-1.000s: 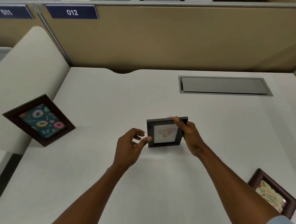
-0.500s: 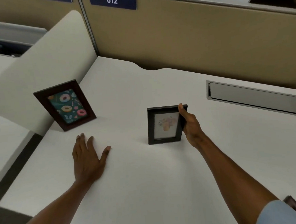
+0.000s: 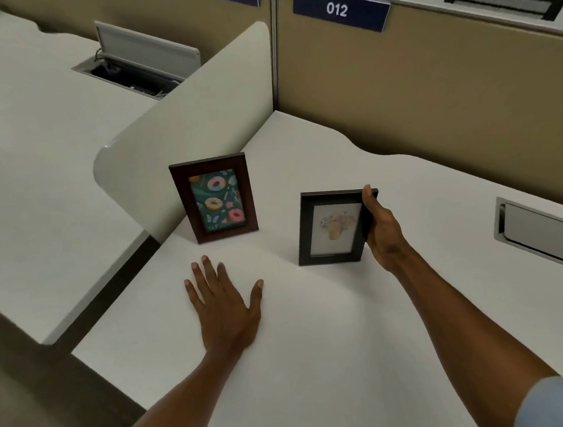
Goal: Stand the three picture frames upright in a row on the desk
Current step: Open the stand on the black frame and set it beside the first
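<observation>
Flattened on the white desk (image 3: 330, 357) since a second ago, the left hand (image 3: 225, 309) lies palm-down with fingers spread, holding nothing; the right hand (image 3: 380, 229) clasps the right edge of the black frame (image 3: 331, 228), thumb over its top corner; it stands upright, showing a pale drawing; left of that grip, apart, the brown doughnut-print frame (image 3: 214, 199) stands against the divider (image 3: 184, 127).

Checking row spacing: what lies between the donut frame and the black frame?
Only bare desk separates the donut frame from the black frame, per the head view.
</observation>
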Demonstrator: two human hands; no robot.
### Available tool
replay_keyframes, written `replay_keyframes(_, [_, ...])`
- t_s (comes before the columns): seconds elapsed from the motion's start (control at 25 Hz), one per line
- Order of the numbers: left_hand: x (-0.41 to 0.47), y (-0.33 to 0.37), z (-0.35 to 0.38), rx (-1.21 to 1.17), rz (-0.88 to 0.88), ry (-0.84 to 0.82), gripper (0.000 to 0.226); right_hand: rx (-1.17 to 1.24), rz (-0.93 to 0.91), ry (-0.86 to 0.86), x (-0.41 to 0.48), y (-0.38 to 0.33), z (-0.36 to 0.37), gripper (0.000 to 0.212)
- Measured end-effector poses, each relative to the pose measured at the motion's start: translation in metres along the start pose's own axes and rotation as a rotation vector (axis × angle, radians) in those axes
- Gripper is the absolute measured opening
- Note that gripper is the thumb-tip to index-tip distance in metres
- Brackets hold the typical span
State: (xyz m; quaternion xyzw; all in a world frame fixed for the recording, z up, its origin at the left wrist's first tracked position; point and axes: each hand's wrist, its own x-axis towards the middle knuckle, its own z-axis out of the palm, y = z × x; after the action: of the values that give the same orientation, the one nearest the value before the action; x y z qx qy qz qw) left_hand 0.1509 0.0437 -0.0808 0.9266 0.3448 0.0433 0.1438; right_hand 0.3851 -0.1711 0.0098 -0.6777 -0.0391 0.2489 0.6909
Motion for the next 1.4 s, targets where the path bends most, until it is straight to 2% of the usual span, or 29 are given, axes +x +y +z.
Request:
replay_keyframes(0.32, [0.002, 0.001, 0.002, 0.109, -0.025, -0.021, 0.102, -0.015, -0.007, -0.066, 0.062, -0.015, 0.047, 0.077])
replay_keyframes(0.72, [0.005, 0.003, 0.004, 0.177, -0.037, -0.024, 0.102, -0.017, 0.019, -0.058, 0.104, -0.021, 0.076, 0.048])
replay_keyframes(1.4, [0.005, 0.002, 0.007, 0.18, -0.037, -0.012, 0.103, -0.054, 0.048, -0.093, 0.116, -0.023, 0.084, 0.043])
